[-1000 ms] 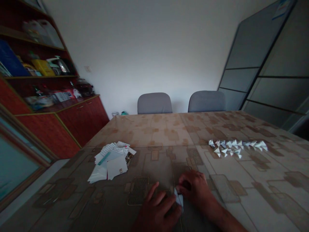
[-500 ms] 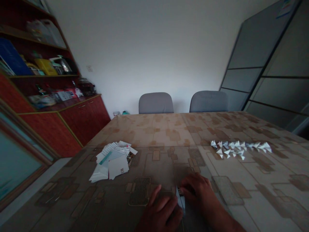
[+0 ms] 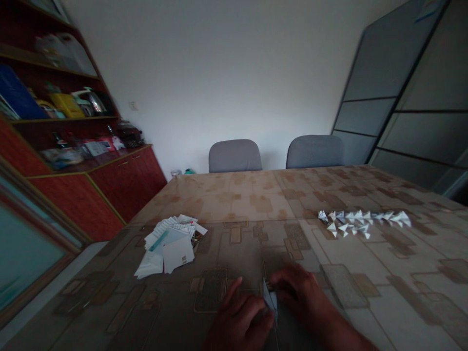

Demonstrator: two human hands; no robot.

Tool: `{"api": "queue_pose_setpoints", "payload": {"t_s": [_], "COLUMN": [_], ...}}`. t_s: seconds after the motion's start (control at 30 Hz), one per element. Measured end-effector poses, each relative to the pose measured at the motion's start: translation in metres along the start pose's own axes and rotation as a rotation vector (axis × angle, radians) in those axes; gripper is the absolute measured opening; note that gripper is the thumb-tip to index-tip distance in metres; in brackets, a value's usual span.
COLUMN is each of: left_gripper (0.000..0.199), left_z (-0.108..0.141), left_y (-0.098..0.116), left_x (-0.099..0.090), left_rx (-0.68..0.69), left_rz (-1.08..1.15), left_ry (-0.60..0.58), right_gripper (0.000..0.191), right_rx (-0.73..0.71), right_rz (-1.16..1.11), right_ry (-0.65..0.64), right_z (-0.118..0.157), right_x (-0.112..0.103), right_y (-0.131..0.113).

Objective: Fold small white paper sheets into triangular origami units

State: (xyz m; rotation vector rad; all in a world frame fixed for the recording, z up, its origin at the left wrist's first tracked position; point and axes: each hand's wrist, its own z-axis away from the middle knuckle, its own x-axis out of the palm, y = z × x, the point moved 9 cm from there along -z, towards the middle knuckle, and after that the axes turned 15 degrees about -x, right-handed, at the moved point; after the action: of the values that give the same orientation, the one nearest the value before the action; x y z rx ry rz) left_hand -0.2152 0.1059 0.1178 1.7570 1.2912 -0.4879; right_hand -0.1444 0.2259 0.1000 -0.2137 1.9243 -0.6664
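Observation:
Between my hands, close to the near side of the table, is a small folded piece of paper [image 3: 270, 298], pale with a crease down it. My left hand [image 3: 243, 314] pinches its lower left side between thumb and fingers, with one finger raised off to the left. On the paper's upper right side, my right hand [image 3: 298, 290] has its fingertips closed at the edge. Part of the paper is hidden behind the fingers. A loose pile of paper pieces [image 3: 175, 253] lies to the left. Two rows of small folded paper pieces [image 3: 360, 218] stand at the right.
The table [image 3: 234, 197] has a brown patterned cover. Two grey chairs [image 3: 234, 156] stand at its far side before a white wall. At the left is a red wooden cabinet [image 3: 127, 180] with a kettle [image 3: 97, 101] and other goods; grey sliding doors [image 3: 369, 83] are at the right.
The folded paper now stands a little higher and more of its creased face shows. My left fingers have curled in around it. The right hand has shifted slightly left.

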Motion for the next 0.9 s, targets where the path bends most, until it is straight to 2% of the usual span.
{"api": "queue_pose_setpoints", "payload": {"t_s": [0.07,0.1,0.13,0.23,0.33,0.5,0.73,0.9], "left_gripper": [0.021,0.018,0.018,0.016,0.018,0.015,0.019,0.008], "left_z": [-0.006,-0.01,-0.014,-0.024,-0.027,-0.028,-0.031,-0.031], "left_y": [0.004,0.003,-0.001,-0.014,-0.019,-0.013,-0.013,-0.008], "left_x": [-0.014,-0.013,-0.013,-0.015,-0.012,-0.004,0.003,0.001], "left_rx": [0.06,0.051,0.006,-0.14,-0.209,-0.147,-0.16,-0.105], "left_rz": [-0.026,-0.039,-0.044,-0.006,-0.003,-0.017,-0.038,-0.056], "left_ry": [-0.009,-0.085,-0.145,-0.208,-0.215,-0.229,-0.291,-0.205], "right_gripper": [0.031,0.031,0.031,0.04,0.045,0.042,0.038,0.026], "right_rx": [-0.035,-0.057,-0.084,-0.153,-0.158,-0.163,-0.224,-0.232], "right_rz": [-0.044,-0.053,-0.056,-0.046,-0.033,-0.007,-0.022,-0.034], "right_ry": [-0.001,-0.001,-0.004,-0.024,-0.049,-0.071,-0.109,-0.076], "right_z": [-0.002,-0.002,-0.003,-0.004,-0.004,-0.004,-0.004,-0.007], "right_x": [-0.004,-0.007,-0.009,-0.013,-0.013,-0.008,0.002,-0.003], "right_y": [-0.004,-0.007,-0.009,-0.016,-0.016,-0.016,-0.019,-0.028]}}
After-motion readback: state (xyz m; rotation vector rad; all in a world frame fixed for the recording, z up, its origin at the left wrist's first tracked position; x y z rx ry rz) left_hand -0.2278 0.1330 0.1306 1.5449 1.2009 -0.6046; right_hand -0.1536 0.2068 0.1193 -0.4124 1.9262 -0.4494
